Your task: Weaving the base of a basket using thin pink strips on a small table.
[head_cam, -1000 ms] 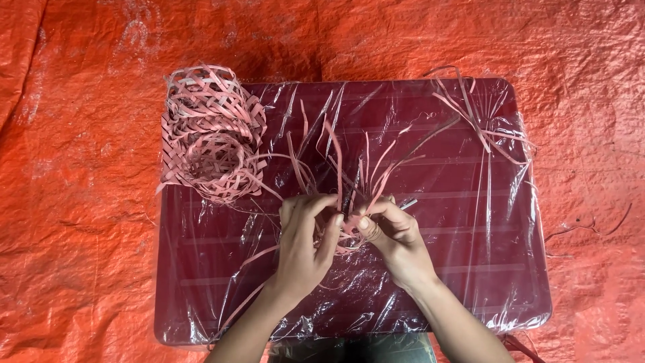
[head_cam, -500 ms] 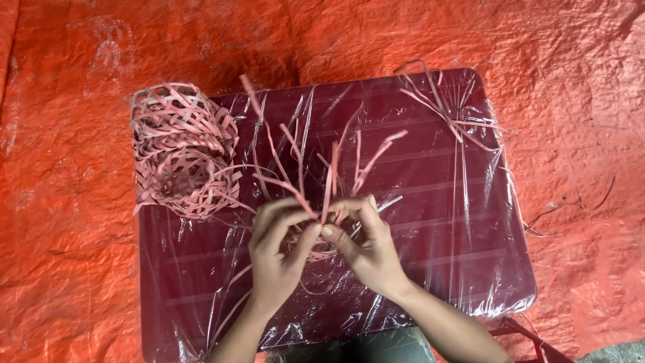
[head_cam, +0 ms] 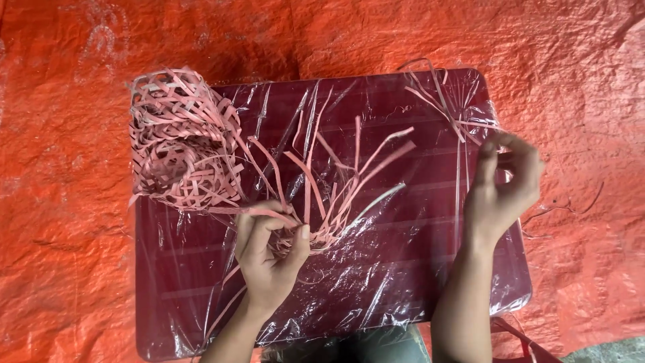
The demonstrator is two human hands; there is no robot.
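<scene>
A dark red table (head_cam: 416,269) wrapped in clear plastic film stands on an orange tarp. My left hand (head_cam: 269,252) grips a small woven piece of pink strips (head_cam: 322,202) near the table's middle, with loose ends fanning up and to the right. My right hand (head_cam: 504,185) is at the table's right edge, its fingers pinched at the bundle of loose pink strips (head_cam: 447,101) that lies in the back right corner. A stack of woven pink lattice pieces (head_cam: 178,141) sits on the back left corner.
The orange tarp (head_cam: 67,202) covers the ground all round the table. A few thin strips lie on the tarp right of the table. A red strap and a grey patch show at the bottom right corner.
My right hand has left the woven piece and moved right to the loose strips at the table's edge. My left hand stays on the woven piece.
</scene>
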